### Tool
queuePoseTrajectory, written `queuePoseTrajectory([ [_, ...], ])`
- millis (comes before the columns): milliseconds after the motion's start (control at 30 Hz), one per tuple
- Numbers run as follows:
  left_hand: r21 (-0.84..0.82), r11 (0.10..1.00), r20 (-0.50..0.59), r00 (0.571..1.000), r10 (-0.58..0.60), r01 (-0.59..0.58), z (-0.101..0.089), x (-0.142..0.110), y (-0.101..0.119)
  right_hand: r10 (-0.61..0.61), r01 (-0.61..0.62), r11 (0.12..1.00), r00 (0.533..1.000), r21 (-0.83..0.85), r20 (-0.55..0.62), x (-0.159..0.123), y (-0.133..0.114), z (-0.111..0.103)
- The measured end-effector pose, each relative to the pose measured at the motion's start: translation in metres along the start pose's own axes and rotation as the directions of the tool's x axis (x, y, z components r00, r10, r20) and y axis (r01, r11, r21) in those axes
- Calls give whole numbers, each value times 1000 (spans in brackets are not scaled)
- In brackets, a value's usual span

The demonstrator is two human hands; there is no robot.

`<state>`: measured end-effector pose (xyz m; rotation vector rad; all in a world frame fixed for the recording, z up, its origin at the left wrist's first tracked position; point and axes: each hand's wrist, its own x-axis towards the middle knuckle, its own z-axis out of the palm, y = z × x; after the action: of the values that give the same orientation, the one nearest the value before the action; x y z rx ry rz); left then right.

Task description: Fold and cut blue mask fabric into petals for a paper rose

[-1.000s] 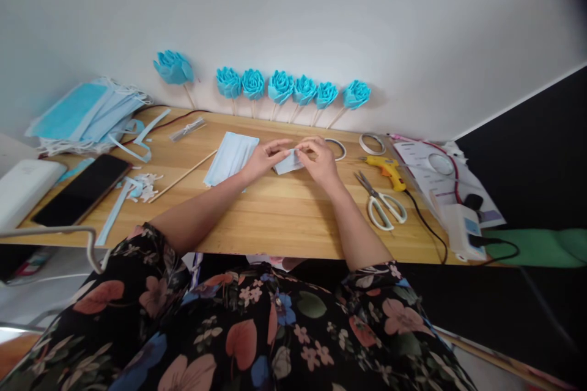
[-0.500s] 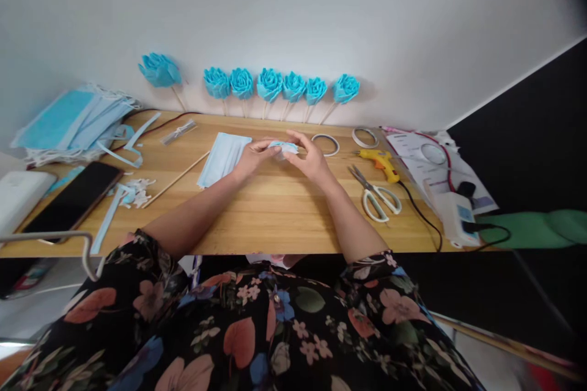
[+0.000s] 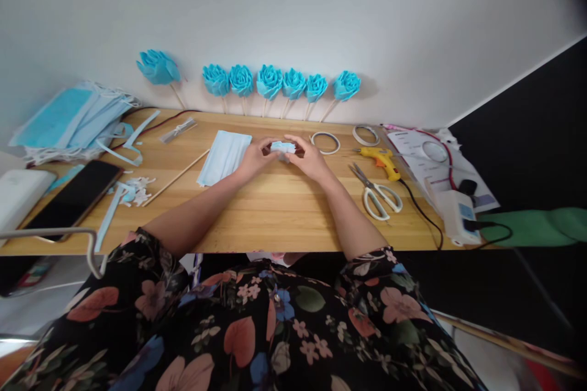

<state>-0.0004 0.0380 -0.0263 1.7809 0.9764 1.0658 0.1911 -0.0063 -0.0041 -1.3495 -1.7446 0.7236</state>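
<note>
Between my two hands, just over the middle of the table, is a small folded piece of light blue mask fabric. My left hand grips its left end with thumb and fingers. At the other end, my right hand pinches it the same way. A flat pleated face mask lies on the wood beside my left hand. Beyond my right hand rests a roll of tape. The underside of the folded piece is hidden from me.
Several blue mask-fabric flowers on sticks lean against the wall. On the left are a mask stack, a phone, scraps and a thin stick. To the right lie scissors, a yellow glue gun and a power strip.
My right fingers have come down and closed around the right end of the folded piece. The piece now sits more level between both hands.
</note>
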Motion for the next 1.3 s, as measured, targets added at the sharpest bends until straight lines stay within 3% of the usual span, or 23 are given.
queuePoseTrajectory([
  [233,42,999,-56,998,-8,11,-1,-2,6,3,-4,992,1000,-122,-7,1,-3,-2],
  [367,5,1000,-86,996,-19,19,-2,-5,10,-13,8,995,999,-95,-50,1,-6,-2],
  [600,91,996,-21,1000,-6,7,-1,-5,10,3,-5,998,1000,-70,-26,0,-5,0],
  [767,30,999,-89,996,18,-16,-1,-6,12,-12,6,998,995,-63,-100,-1,-7,-1],
  [967,70,998,-24,1000,-3,4,-1,-6,17,36,-37,997,999,-69,-21,-1,-6,1],
  [1167,52,998,-38,999,-19,21,-1,-5,14,22,-25,999,994,-26,-105,-1,-5,1],
  [1300,52,999,-11,1000,-17,17,-1,-5,14,46,-51,996,997,-69,-67,1,0,3],
])
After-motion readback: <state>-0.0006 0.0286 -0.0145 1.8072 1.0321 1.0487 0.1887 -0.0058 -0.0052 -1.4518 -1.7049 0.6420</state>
